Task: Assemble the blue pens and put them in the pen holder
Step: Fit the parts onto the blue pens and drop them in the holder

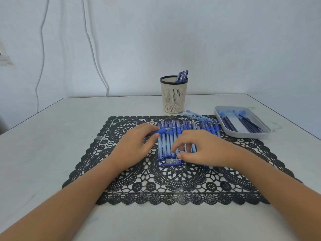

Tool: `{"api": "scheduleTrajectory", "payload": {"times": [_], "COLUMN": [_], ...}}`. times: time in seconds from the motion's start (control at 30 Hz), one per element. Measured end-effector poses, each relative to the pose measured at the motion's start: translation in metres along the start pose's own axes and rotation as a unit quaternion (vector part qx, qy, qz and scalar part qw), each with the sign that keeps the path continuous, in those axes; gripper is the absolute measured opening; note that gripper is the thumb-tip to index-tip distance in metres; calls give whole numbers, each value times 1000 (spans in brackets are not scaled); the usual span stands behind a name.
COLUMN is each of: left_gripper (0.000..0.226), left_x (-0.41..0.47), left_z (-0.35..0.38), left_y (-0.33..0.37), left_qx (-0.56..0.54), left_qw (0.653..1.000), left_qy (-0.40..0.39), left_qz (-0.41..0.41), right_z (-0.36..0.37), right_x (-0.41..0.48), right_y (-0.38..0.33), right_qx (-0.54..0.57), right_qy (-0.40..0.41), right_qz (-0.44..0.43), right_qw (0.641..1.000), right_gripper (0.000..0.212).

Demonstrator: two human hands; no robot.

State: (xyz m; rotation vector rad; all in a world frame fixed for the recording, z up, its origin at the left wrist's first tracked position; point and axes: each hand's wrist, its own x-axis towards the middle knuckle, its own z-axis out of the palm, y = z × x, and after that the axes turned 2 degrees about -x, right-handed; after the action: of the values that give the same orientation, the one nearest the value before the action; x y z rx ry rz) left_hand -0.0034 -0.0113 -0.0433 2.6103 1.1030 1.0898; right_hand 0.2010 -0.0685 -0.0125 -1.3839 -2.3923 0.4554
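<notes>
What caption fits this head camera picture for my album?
Left hand holds a blue pen; right hand touches the pen row.

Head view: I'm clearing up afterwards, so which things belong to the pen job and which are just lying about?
Job: the pen in the left hand; the row of pen parts under the right hand; the tray of refills; the pen holder with finished pens.
Lying about: the black lace mat; the white cables on the wall.

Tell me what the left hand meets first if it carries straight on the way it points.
Most likely the row of pens on the mat: the left hand, gripping a pen, points rightward at them. Its height above them is unclear.
</notes>
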Motion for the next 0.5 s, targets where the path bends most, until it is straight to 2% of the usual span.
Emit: {"api": "scheduleTrajectory", "payload": {"times": [0.27,0.37,0.5], "left_gripper": [25,22,23], "left_x": [-1,-1,0], "left_z": [0,0,-1], "left_y": [1,1,2], "left_qx": [1,-2,-4], "left_qw": [1000,1000,1000], "left_qy": [-5,-4,-10], "left_qz": [3,-3,-3], "right_z": [3,0,-4], "right_x": [3,3,6], "right_y": [-3,-2,4], "right_qx": [-27,28,101], "right_qy": [26,100,245], "right_qz": [0,43,94], "right_qw": [999,994,960], "right_gripper": [12,11,8]}}
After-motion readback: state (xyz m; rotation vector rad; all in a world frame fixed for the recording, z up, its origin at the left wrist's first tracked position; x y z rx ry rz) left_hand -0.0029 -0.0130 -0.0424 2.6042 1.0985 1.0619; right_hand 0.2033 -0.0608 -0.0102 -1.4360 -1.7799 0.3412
